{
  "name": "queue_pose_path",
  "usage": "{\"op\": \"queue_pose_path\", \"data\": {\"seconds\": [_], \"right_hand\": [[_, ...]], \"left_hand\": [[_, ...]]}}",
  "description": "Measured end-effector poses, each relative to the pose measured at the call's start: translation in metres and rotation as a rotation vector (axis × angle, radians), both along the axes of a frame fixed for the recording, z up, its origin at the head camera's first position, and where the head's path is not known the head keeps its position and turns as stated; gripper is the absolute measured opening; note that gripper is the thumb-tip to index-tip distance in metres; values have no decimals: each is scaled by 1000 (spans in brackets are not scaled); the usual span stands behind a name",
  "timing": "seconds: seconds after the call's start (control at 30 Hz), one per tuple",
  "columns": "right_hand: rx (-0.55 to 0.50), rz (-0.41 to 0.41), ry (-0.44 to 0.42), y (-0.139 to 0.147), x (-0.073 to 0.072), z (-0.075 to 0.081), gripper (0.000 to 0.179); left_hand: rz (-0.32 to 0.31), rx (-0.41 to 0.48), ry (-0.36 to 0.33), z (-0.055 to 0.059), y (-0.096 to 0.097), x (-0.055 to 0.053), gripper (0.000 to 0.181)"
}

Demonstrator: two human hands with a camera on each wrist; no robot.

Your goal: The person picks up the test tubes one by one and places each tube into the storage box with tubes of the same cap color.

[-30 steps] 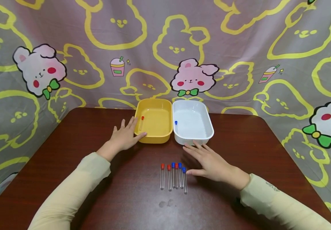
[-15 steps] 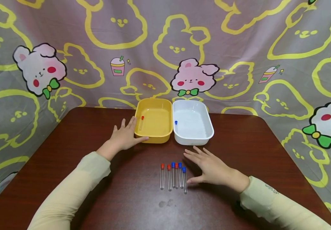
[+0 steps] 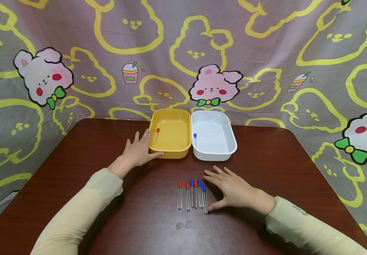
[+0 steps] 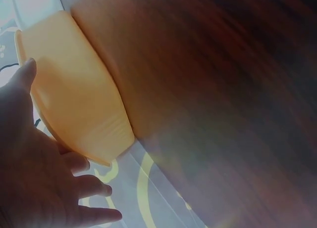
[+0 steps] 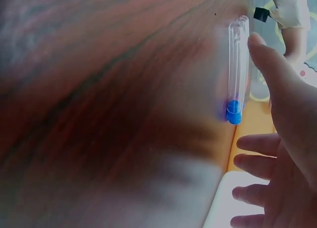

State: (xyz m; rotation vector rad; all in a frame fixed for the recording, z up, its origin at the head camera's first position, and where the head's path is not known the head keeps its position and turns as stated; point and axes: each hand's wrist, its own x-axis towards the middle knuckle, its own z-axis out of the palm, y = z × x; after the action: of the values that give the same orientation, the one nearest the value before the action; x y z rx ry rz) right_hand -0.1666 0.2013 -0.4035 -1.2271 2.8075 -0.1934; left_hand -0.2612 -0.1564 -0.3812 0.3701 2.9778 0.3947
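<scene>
My left hand (image 3: 136, 151) rests at the left front corner of the yellow tray (image 3: 173, 154), fingers spread along its side and thumb across its front wall. Inside that tray lies a test tube with a red cap (image 3: 157, 130). The white tray (image 3: 215, 157) stands right beside it and holds a tube with a blue cap (image 3: 195, 135). On the table several clear test tubes (image 3: 196, 196) with red or blue caps lie in a row. My right hand (image 3: 234, 187) is just right of them, fingers spread, thumb tip close to the bottom of the rightmost blue-capped tube (image 5: 234, 112).
The dark wooden table (image 3: 132, 219) carries both trays near its back edge. Behind them hangs a patterned curtain (image 3: 250, 42). Small round marks (image 3: 184, 225) show on the tabletop in front of the tubes.
My right hand has drawn back from the white tray toward the front, its thumb moving from the rightmost tube's cap to its bottom end. The left hand has barely moved.
</scene>
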Motion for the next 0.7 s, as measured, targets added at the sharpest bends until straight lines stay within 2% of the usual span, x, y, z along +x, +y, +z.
{"op": "queue_pose_path", "data": {"seconds": [0.37,0.7], "right_hand": [[11,12,35,-4,2,-2,100],[5,16,27,-10,4,-3,96]], "left_hand": [[11,-15,3,-1,1,1,111],[13,-23,14,-4,1,-1,110]]}}
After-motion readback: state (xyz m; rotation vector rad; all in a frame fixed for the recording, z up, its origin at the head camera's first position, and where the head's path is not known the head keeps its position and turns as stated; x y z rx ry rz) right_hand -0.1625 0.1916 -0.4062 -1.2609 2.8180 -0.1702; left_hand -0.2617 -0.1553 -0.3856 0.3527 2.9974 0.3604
